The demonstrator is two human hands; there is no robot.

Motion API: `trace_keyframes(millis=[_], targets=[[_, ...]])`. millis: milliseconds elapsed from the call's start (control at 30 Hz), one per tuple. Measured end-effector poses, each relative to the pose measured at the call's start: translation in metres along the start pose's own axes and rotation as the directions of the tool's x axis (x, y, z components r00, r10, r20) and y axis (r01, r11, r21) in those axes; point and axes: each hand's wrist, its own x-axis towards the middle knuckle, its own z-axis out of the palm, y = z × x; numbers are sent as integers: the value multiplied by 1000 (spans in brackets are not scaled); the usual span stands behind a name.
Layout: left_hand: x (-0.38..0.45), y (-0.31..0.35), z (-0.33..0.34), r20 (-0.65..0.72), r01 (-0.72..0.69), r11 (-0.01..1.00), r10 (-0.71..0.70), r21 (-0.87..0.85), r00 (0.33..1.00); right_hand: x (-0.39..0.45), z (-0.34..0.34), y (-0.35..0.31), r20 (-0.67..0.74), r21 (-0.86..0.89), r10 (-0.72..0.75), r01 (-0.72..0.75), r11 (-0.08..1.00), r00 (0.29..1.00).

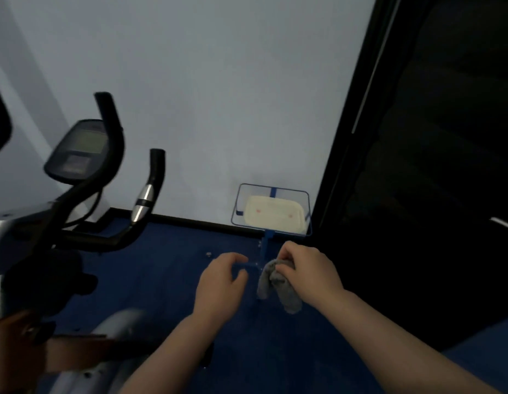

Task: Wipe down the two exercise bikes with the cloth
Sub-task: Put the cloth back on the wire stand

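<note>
Pinching the grey cloth (pixel 278 282), the right hand (pixel 306 271) lets it hang lengthwise; the left hand (pixel 221 282), half curled and empty, hovers beside it. The bike (pixel 85 194) lies toward nine o'clock, nearer the left hand.

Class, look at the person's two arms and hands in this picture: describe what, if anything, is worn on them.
Nothing is worn. The left hand and right hand are bare, with no gloves, rings, watch or bands showing. Both forearms are uncovered right to the bottom edge of the picture, so no sleeve comes into view. The picture is dim and a little blurred, so very small marks cannot be ruled out.
</note>
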Motion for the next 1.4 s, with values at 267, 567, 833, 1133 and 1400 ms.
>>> trace_keyframes(millis=[267,567,833,1133,1400], targets=[[64,-20,50,197,90,984,-120,155,973,39,32,69,107,-95,164,-154,984,981],[169,-48,83,347,75,964,-163,254,923,134,46,102,89,-106,291,-281,954,953],[247,-62,124,405,128,959,-225,253,886,222,50,141,95,19,427,-430,903,899],[373,-65,182,350,260,932,-338,252,873,376,80,213,141,68,329,-341,938,934],[448,-95,213,248,405,888,-452,218,857,507,138,246,164,24,332,-341,940,929]])
